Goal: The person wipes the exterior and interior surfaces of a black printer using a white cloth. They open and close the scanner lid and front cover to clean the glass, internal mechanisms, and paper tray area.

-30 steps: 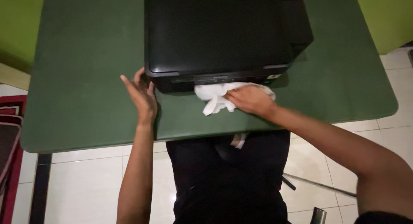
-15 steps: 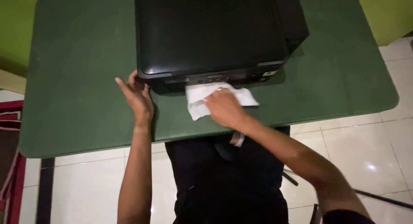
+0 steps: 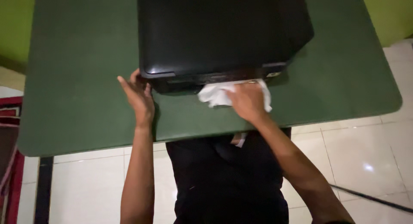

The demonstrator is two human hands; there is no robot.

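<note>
Bulky printer blocks the table's middle; open green surface lies to either side

The large black box-shaped printer (image 3: 219,35) fills the centre-back of the dark green rounded-corner table (image 3: 77,78), so nothing passes straight ahead; the left hand (image 3: 138,97) braces its front-left corner and the right hand (image 3: 247,101) presses a crumpled white cloth (image 3: 215,95) against its front face, crowding the narrow strip between printer and near edge, while wide bare tabletop stays free left and right

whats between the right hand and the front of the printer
In the head view, a crumpled white cloth lies between the right hand and the front face of the black printer; the hand presses it against the printer.
</note>
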